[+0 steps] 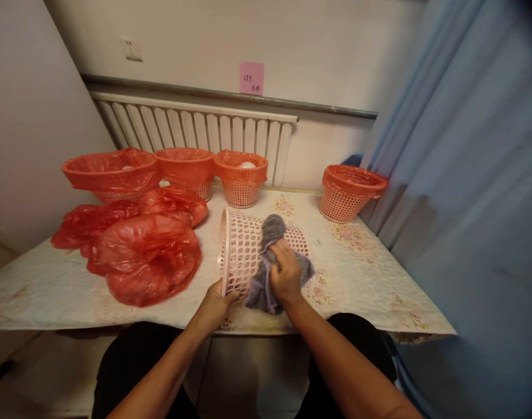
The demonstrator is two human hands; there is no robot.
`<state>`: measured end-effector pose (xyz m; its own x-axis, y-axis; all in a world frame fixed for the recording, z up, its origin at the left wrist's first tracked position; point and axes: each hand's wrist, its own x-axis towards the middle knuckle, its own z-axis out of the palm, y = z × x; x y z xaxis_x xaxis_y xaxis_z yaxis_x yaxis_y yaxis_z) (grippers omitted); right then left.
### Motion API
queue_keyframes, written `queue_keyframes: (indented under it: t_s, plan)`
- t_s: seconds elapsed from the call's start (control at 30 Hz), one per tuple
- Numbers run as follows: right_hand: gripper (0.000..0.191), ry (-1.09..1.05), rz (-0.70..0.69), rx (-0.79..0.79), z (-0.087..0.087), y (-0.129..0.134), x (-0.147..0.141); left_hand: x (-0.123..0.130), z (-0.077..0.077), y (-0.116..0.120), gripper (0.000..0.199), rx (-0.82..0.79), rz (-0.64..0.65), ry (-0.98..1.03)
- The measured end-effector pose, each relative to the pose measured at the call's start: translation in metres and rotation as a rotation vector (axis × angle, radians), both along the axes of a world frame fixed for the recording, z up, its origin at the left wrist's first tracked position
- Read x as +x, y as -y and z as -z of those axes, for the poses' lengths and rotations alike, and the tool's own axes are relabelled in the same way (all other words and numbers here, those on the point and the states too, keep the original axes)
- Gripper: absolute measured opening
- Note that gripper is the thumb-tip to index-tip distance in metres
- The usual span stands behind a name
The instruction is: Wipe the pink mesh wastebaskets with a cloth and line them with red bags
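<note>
A pale pink perforated basket (242, 247) lies on its side near the middle of the table, its wide rim facing left. My left hand (216, 306) grips the lower part of that rim, thumb on the outside wall. Against the basket's side, my right hand (286, 270) is closed on a grey cloth (265, 282), which drapes over the perforated wall and hangs toward the table. Left of the basket are crumpled red plastic bags (148, 259) in a pile.
Three baskets lined with red bags (242, 183) stand along the back left, and another lined basket (344, 195) at the back right. A radiator (205, 129) is behind the table (379, 291). A blue curtain (462, 145) hangs at the right.
</note>
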<state>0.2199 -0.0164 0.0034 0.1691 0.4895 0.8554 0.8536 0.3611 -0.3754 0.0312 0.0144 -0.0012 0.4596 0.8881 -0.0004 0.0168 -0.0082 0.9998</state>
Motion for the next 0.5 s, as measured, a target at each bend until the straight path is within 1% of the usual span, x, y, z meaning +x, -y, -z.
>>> queue_keyframes:
  t_s: [0.07,0.1,0.13,0.17,0.2,0.27,0.37,0.43,0.5]
  plan:
    - [0.05,0.17,-0.187,-0.01,-0.001,0.008,-0.03,-0.001,-0.002,0.001,0.031,0.017,0.023,-0.028]
    - [0.047,0.235,-0.253,-0.011,-0.002,0.011,-0.039,-0.001,-0.003,0.002,0.031,0.024,0.036,-0.049]
    - [0.045,0.282,-0.298,-0.009,-0.003,0.013,-0.045,-0.002,-0.004,0.002,0.03,0.028,0.04,-0.07]
    - [0.043,0.303,-0.313,-0.006,-0.004,0.013,-0.046,-0.002,-0.004,0.002,0.03,0.027,0.032,-0.085]
    - [0.043,0.295,-0.297,-0.003,-0.005,0.011,-0.042,-0.002,-0.004,0.002,0.03,0.024,0.018,-0.088]
    - [0.046,0.207,-0.197,-0.021,-0.007,0.004,-0.023,-0.002,-0.003,0.001,0.033,0.012,0.0,-0.052]
    - [0.052,-0.013,0.047,-0.068,-0.005,-0.009,0.021,-0.001,0.0,-0.002,0.04,-0.012,0.014,0.006]
    - [0.051,-0.167,0.208,-0.082,-0.002,-0.016,0.05,0.001,0.003,-0.003,0.041,-0.011,0.001,-0.014]
    - [0.046,-0.308,0.35,-0.1,0.0,-0.02,0.073,0.001,0.006,-0.005,0.04,0.003,0.006,-0.043]
